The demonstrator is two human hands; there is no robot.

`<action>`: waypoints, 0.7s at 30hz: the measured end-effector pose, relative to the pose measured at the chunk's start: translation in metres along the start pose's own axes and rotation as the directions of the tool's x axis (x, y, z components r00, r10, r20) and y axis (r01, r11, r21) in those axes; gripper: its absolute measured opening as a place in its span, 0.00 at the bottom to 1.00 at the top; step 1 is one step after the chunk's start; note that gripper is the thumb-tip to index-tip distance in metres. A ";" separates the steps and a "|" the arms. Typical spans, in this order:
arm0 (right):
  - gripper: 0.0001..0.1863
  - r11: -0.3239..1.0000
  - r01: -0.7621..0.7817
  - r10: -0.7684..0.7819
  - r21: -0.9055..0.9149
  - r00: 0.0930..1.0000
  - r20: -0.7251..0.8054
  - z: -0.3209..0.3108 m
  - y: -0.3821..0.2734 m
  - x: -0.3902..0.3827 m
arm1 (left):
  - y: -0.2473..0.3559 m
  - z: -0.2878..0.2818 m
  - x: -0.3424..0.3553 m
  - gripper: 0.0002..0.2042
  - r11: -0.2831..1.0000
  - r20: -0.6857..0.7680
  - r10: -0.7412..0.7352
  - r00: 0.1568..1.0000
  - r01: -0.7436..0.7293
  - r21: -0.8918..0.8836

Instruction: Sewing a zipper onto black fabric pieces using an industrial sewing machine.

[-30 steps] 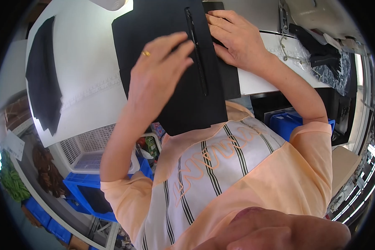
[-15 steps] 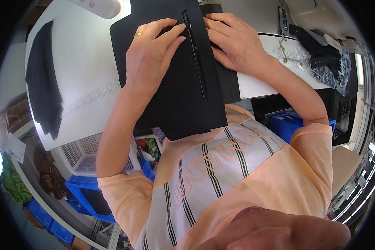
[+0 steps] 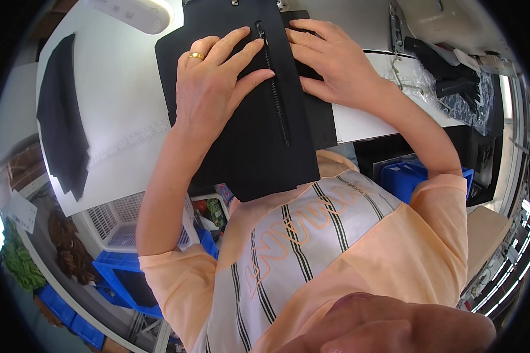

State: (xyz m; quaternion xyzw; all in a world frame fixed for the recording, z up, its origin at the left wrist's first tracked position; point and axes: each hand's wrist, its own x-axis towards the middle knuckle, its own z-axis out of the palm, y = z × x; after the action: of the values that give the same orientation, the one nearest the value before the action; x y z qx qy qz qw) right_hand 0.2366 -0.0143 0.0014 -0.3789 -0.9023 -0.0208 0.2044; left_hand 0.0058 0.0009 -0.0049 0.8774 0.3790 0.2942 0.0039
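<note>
A black fabric piece with a long zipper lies across the white table near my chest, over a second dark layer. My left hand, with a gold ring, rests on the fabric left of the zipper, fingers spread and fingertips beside its upper end. My right hand lies just right of the zipper, fingers apart on the right edge and dark layer. A metal machine part shows at the fabric's top edge.
Another dark cut piece lies at left on the table, near a white device. Black scraps and clear plastic sit at right. Below are a white basket, blue crates and green and brown bundles.
My left hand has moved up along the fabric and settled beside the zipper's upper end. The fabric and zipper have shifted slightly toward me; my right hand has moved slightly down too.
</note>
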 end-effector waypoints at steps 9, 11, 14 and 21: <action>0.30 1.000 -0.008 0.010 -0.023 0.996 0.094 -0.004 -0.011 -0.004 | 0.007 -0.011 -0.004 0.19 0.998 0.076 -0.043 0.996 0.039 0.050; 0.29 0.999 -0.014 0.017 -0.037 0.995 0.094 -0.002 -0.010 0.000 | 0.003 -0.009 -0.003 0.19 0.998 0.050 -0.025 0.998 0.021 0.067; 0.28 0.998 0.016 -0.011 -0.059 0.996 0.085 0.002 -0.001 0.013 | -0.013 -0.004 0.002 0.19 0.994 -0.003 0.019 1.000 -0.019 0.104; 0.31 0.999 0.016 -0.013 -0.035 0.996 0.090 0.009 0.014 0.027 | -0.028 -0.001 0.014 0.18 0.995 -0.016 0.020 1.000 -0.019 0.103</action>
State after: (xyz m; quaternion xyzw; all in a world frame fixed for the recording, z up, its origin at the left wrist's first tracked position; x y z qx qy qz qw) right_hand 0.2256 0.0157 0.0019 -0.3764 -0.9129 -0.0211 0.1567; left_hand -0.0060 0.0299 -0.0032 0.8775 0.3850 0.2819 -0.0472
